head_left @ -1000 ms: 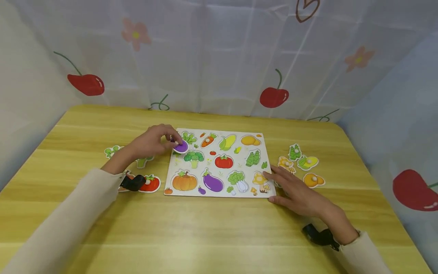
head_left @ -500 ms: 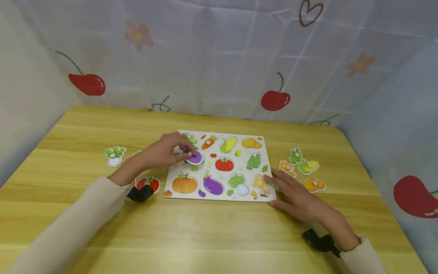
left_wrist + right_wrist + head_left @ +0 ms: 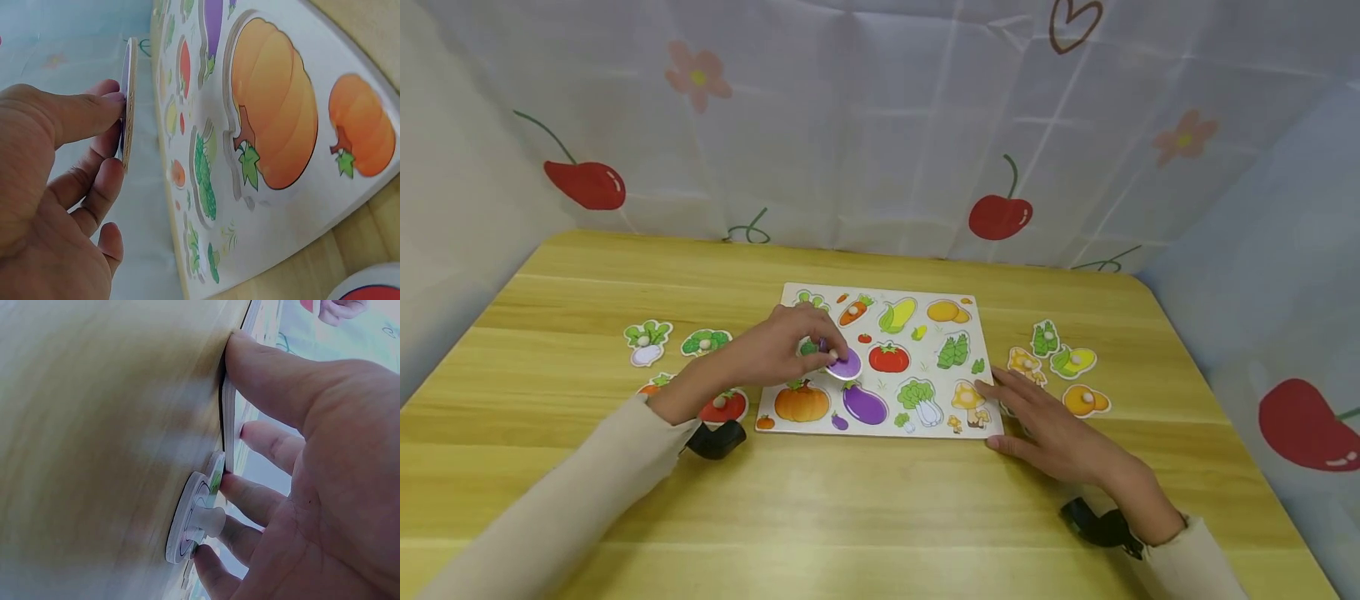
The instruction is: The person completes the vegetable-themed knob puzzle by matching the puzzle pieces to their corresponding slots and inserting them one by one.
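Observation:
My left hand (image 3: 782, 346) pinches a purple eggplant puzzle piece (image 3: 849, 367) with thumb and fingertips. The piece is over the white vegetable puzzle board (image 3: 925, 362), above the printed eggplant slot (image 3: 865, 405). In the left wrist view the piece (image 3: 129, 106) stands edge-on, apart from the board, near the pumpkin slot (image 3: 275, 106). My right hand (image 3: 1052, 425) rests at the board's lower right corner, fingers spread, with thumb and fingertips at its edge. A piece with a round knob (image 3: 211, 520) lies under those fingers in the right wrist view. A carrot piece (image 3: 854, 311) with a knob sits in the board.
Left of the board lie a turnip piece (image 3: 646, 342), a broccoli piece (image 3: 705, 342) and a tomato piece (image 3: 724, 407), partly behind my wrist. On the right are asparagus (image 3: 1045, 338), corn (image 3: 1072, 362), mushroom (image 3: 1026, 363) and potato (image 3: 1086, 400) pieces. A printed curtain (image 3: 865, 150) hangs behind the table.
My left hand has carried the eggplant piece from the board's upper left toward its middle, to the right and nearer me. The right hand has stayed at the board's corner.

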Tool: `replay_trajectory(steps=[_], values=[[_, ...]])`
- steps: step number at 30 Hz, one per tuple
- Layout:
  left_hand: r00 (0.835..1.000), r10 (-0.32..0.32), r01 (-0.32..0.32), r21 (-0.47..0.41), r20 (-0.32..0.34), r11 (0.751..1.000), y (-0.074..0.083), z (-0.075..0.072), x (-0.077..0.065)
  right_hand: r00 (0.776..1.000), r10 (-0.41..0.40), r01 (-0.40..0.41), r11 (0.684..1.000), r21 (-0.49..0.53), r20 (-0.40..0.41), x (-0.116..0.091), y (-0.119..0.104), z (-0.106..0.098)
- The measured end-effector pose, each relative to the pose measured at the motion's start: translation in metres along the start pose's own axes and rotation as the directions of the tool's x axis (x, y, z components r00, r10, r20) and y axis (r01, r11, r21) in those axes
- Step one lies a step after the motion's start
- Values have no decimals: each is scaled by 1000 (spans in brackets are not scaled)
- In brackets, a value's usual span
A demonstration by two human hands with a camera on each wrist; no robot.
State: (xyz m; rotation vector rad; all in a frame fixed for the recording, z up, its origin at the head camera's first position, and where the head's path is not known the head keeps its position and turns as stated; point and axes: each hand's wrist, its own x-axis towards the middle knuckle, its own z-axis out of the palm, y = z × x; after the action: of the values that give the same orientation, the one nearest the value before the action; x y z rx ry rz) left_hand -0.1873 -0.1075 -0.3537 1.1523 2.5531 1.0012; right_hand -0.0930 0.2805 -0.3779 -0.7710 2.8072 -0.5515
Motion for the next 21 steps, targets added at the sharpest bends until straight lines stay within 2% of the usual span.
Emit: replay_trajectory(steps=[5, 15, 21], values=[[1000, -7, 8, -25, 26, 1000, 3, 4, -2, 1000, 12, -12, 1000, 8, 8, 0, 0, -1], [998, -1, 3, -20, 70, 1000, 5, 14, 0, 1000, 12, -12, 1000, 9, 11, 1, 0, -1], [997, -5, 7, -24, 77, 1000, 6, 24, 0, 1000, 16, -16, 1000, 10, 13, 1, 0, -1]])
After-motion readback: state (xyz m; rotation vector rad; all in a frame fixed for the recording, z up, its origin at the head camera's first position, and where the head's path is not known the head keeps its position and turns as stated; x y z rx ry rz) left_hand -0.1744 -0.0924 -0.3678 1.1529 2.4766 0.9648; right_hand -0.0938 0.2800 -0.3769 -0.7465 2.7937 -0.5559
